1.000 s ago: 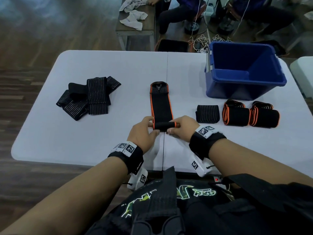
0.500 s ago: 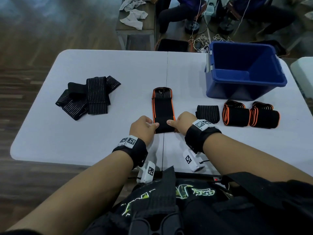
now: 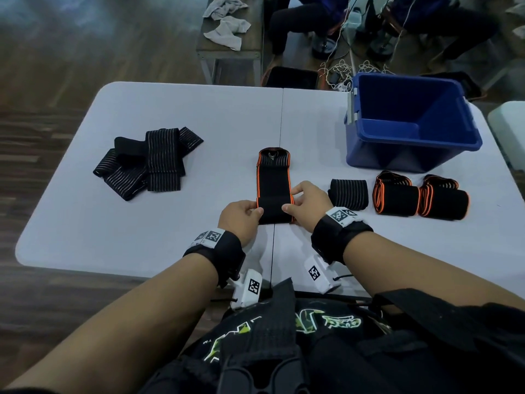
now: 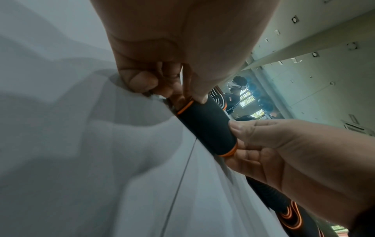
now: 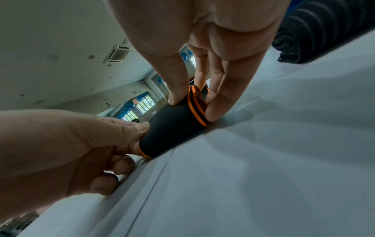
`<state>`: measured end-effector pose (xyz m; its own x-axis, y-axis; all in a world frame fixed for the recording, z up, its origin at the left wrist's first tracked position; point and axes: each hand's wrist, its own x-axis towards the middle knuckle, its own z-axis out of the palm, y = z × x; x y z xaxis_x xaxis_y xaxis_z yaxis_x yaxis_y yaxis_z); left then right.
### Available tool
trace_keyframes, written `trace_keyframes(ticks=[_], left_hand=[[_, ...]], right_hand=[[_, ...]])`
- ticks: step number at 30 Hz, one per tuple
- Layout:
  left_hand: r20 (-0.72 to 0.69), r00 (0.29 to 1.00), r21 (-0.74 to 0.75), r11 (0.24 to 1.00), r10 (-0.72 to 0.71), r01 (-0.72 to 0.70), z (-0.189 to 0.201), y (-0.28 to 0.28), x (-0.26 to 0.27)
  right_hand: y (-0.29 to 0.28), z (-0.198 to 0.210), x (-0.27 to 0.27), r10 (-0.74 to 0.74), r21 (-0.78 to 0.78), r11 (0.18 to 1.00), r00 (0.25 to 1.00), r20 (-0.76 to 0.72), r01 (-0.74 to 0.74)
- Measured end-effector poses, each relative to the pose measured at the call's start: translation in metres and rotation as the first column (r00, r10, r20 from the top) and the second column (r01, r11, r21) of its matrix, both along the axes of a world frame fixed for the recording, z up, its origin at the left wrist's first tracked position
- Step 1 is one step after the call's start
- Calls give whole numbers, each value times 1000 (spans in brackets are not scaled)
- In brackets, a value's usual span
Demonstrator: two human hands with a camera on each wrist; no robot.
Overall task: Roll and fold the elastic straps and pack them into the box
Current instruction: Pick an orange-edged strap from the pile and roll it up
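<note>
A black elastic strap with orange edges (image 3: pixel 274 180) lies lengthwise at the middle of the white table (image 3: pixel 142 228), its near end wound into a roll (image 3: pixel 275 210) (image 4: pixel 207 128) (image 5: pixel 172 128). My left hand (image 3: pixel 241 220) (image 4: pixel 162 86) pinches the roll's left end and my right hand (image 3: pixel 308 199) (image 5: pixel 194 99) pinches its right end. The blue box (image 3: pixel 412 123) stands at the far right with nothing visible inside. Three rolled straps lie in front of the box: one grey-striped (image 3: pixel 349 193), two orange-edged (image 3: pixel 396 197) (image 3: pixel 443 201).
A pile of unrolled grey-striped black straps (image 3: pixel 147 163) lies on the table's left half. Beyond the far edge stand a bench with grey cloths (image 3: pixel 227 27), cables on the floor (image 3: pixel 338 72) and seated people. A white object (image 3: pixel 508 129) sits off the right edge.
Both hands have rolled the strap's near end away from me, so the roll is thicker and the flat length shorter. The strap's far end has slid closer.
</note>
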<state>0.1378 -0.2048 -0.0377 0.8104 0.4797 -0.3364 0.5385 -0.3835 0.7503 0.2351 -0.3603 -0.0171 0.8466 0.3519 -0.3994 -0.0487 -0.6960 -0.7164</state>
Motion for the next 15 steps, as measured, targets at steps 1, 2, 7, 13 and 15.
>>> trace_keyframes(ticks=[1,2,7,13,15], left_hand=[[-3,1000,19,1000,-9,10,2,0,0],[-8,1000,51,999,-14,15,4,0,1],[-8,975,374,903,-224,210,11,-4,5],[-136,886,583,687,-443,433,2,2,-2],[-176,854,596,638,-489,488,-4,1,-5]], right_hand=[[0,1,0,9,-9,1000,1000,14,-9],[-1,2,0,26,-25,999,999,34,-25],[3,0,-4,224,-195,964,947,230,-181],[-3,-8,-11,495,-351,853,813,307,-387],[-7,-11,-11,565,-394,804,777,276,-445]])
